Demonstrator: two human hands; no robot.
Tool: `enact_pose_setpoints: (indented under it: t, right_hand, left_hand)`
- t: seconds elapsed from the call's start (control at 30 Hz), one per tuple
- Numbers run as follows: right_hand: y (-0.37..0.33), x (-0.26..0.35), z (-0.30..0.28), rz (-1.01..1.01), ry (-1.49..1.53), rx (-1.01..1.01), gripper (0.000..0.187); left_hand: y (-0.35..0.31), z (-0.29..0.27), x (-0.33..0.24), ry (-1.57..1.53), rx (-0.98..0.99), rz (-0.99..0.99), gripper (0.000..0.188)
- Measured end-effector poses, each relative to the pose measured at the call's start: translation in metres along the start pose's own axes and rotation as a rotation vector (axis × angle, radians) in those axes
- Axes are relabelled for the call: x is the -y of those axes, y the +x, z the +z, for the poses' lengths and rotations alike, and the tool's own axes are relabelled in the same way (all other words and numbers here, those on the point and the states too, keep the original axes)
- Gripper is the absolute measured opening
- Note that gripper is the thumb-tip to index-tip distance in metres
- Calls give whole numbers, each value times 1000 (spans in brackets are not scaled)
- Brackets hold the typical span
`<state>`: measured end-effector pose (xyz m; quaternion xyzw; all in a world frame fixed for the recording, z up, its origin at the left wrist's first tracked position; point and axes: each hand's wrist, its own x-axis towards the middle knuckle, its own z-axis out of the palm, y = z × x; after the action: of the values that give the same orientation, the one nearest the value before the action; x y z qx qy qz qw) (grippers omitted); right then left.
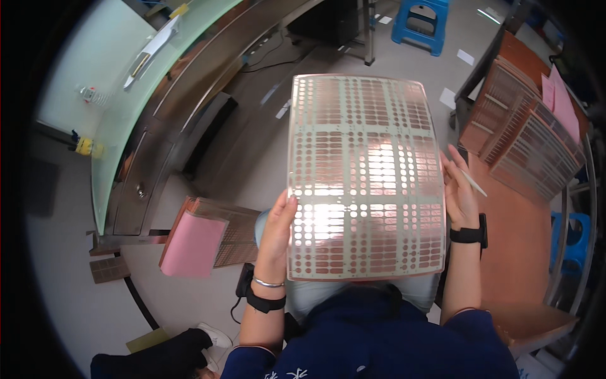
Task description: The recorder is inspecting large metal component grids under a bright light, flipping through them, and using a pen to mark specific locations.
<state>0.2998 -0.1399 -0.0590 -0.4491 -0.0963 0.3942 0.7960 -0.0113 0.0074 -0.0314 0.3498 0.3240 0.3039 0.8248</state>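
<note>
A large copper-and-pale-green circuit board panel (pixel 366 170) is held up in front of me, with rows of small shiny pads catching the light. My left hand (pixel 278 221) is closed on its left edge, the thumb lying on the face. At the right edge, my right hand (pixel 462 196) grips the panel, its fingers partly hidden behind it. A slim white pen-like stick (pixel 475 184) pokes out between the fingers of that hand. The panel hides most of my lap.
Similar panels (pixel 527 136) with pink sheets (pixel 560 101) lean on a brown-topped rack (pixel 514 227) at right. More panels with a pink sheet (pixel 192 245) stand low at left. A glass-topped metal bench (pixel 142 136) runs along the left. A blue stool (pixel 421 26) stands far off; another person's leg (pixel 154 357) shows lower left.
</note>
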Motion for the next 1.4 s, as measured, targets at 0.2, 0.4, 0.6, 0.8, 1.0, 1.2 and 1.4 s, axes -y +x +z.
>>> enact_pose_setpoints:
  t: [0.2,0.4,0.6,0.8,1.0,1.2,1.4]
  right_hand:
    - [-2,5,21,92,273,102,34]
    - [-6,17,31,67,220,92,33]
    - [-9,22,40,44,176,95,36]
    - [-8,20,35,20,133,122,35]
    - [-12,21,32,-11,141,183,35]
    - [-15,22,29,-76,57,162,41]
    - [-22,33,38,-60,128,228,34]
  left_hand:
    - [-7,13,-8,-76,-43,39,31]
    - [-12,14,-9,-98,-48,44,32]
    - [-18,16,-14,-25,-54,95,34]
    - [-31,14,-14,26,-21,155,33]
    - [-40,20,-17,63,-12,215,33]
    - [-42,12,-15,145,22,236,35]
    - [-42,17,-25,184,62,283,36]
